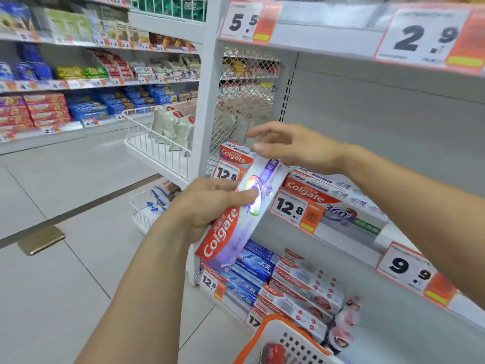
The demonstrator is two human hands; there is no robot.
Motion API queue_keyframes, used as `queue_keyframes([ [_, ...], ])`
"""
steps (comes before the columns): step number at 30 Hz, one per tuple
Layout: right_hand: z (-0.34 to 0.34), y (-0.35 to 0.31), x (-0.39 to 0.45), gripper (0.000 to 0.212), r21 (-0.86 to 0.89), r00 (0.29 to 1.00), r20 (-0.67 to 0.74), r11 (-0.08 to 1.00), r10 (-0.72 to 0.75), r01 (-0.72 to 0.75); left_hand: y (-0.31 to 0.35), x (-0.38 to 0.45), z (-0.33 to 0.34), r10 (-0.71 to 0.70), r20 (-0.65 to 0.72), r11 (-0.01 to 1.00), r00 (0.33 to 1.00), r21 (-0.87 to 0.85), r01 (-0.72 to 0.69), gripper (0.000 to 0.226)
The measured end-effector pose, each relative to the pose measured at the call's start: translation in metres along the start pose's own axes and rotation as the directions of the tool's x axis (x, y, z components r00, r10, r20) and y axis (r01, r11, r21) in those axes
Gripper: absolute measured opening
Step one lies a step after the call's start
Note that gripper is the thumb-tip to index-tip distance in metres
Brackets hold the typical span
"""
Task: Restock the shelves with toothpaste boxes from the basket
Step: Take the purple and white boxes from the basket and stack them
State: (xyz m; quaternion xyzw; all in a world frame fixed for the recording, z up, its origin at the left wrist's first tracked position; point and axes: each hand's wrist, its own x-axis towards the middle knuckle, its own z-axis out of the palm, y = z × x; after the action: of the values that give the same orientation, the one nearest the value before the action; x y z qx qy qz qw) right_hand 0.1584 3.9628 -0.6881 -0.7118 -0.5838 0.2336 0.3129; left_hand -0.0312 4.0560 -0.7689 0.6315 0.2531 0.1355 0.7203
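Note:
My left hand grips a white and red Colgate toothpaste box, held tilted in front of the middle shelf. My right hand hovers just above the box's far end with fingers spread, holding nothing. On the middle shelf lie Colgate 360 boxes, and another stack sits at its left end. The lower shelf holds blue boxes and red and white Colgate boxes. The white basket with an orange rim is at the bottom edge, with a red item inside.
Price tags hang on the shelf edges. A white wire rack with bagged goods juts from the shelf end on the left. A brass floor plate lies on the tiled aisle. Snack shelves stand across the aisle.

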Motion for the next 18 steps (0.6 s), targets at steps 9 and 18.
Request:
queue_keyframes([
  [9,-0.039,-0.005,-0.020,0.030,0.095,0.952,-0.299,0.991,-0.065,0.097,0.010,0.005,0.021,0.683,-0.350,0.677,0.641,0.634,-0.374,0.048],
  [18,-0.033,0.055,0.045,0.026,0.302,0.659,-0.713,0.953,0.240,-0.021,-0.018,0.051,0.045,0.698,-0.170,0.578,0.696,0.707,-0.407,0.060],
])
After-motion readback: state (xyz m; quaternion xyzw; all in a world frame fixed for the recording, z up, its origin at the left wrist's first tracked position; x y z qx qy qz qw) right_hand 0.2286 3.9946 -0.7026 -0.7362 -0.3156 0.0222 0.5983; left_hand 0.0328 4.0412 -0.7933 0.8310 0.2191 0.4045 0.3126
